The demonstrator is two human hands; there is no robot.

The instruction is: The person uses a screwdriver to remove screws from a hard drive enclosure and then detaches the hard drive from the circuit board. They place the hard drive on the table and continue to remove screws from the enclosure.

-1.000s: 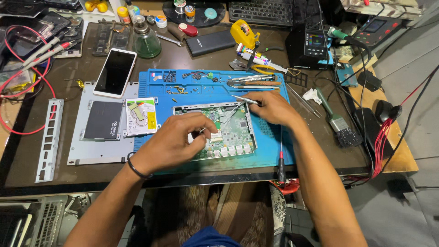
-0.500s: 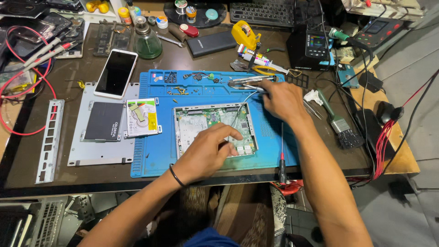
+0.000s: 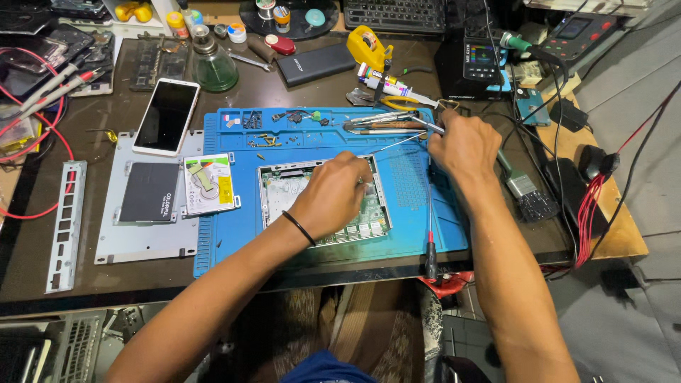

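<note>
The left hand (image 3: 339,193) rests curled on an open circuit board (image 3: 323,202) at the centre of a blue mat (image 3: 234,220). The right hand (image 3: 464,145), up and to the right, pinches thin metal tweezers (image 3: 397,144) pointing leftward toward the board.

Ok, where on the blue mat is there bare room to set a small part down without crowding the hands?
The blue mat is bare along its left strip, between the small drive and the open device under the left hand. The near right corner, by the red-handled screwdriver, is also free. The far edge is crowded: loose screws and tools beside the right hand.
</note>
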